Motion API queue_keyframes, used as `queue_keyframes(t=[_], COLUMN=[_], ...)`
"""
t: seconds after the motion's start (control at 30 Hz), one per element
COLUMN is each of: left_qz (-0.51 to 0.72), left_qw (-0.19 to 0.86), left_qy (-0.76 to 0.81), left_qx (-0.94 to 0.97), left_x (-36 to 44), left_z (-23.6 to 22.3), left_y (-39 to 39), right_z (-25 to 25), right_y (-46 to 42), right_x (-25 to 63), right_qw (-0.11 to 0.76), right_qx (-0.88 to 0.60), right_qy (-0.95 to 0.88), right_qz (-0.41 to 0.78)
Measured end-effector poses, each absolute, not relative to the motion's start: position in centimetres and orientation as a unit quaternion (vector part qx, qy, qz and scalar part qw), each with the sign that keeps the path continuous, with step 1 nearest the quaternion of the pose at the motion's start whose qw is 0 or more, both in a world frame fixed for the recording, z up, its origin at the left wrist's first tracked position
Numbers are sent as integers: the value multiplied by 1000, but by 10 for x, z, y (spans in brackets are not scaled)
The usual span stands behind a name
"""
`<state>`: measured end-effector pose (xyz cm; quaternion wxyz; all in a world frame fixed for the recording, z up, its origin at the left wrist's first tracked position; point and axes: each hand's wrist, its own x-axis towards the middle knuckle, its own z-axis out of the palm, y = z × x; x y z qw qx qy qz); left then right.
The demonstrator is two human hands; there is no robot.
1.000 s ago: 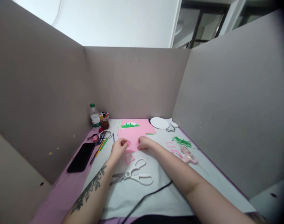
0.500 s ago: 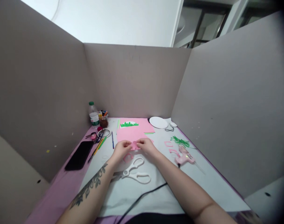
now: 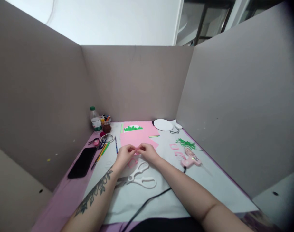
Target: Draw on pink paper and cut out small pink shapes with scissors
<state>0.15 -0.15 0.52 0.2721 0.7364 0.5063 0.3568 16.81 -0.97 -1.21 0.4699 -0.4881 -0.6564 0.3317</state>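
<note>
Between my fingertips is a small piece of pink paper, pinched from both sides. My left hand grips its left edge and my right hand its right; the fingers partly cover it. Just below my hands lies a pink paper cutout. White-handled scissors rest on the white cloth between my forearms, their blades partly under my left arm. Behind my hands are larger pink sheets, with a green grass-shaped cutout on white on top.
At right are a pink glue gun with a black cord, green strips and pink cutouts. A white oval plate lies at the back. Phone, pencils, tape roll and bottle stand left. Grey panels enclose the table.
My hands have drawn closer together, and less of the pink paper shows between them. The view has shifted slightly; scissors and glue gun lie where they were.
</note>
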Motion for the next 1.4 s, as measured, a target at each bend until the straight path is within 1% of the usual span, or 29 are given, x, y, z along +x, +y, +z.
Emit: queue_keyframes(t=[0.13, 0.23, 0.5, 0.7, 0.83, 1.0, 1.2, 1.4], left_qz=[300, 260, 248, 263, 247, 244, 250, 256], left_qw=[207, 187, 193, 200, 193, 198, 200, 205], left_qy=[519, 520, 506, 481, 485, 482, 487, 491], left_qx=[773, 792, 803, 812, 817, 818, 813, 807], left_x=[-4, -6, -4, -2, -2, -2, -1, 0], left_z=[6, 5, 1, 6, 7, 6, 7, 6], left_y=[2, 3, 5, 3, 3, 5, 5, 5], right_z=[-23, -28, -30, -29, -29, -29, -28, -29], right_y=[1, 6, 6, 4, 4, 5, 4, 3], right_x=[165, 165, 166, 166, 166, 163, 167, 166], right_qw=[463, 438, 420, 435, 439, 443, 427, 422], right_qx=[-514, -523, -528, -498, -494, -489, -512, -501], right_qy=[-654, -667, -671, -672, -681, -674, -690, -695], right_qz=[305, 299, 307, 334, 316, 331, 282, 296])
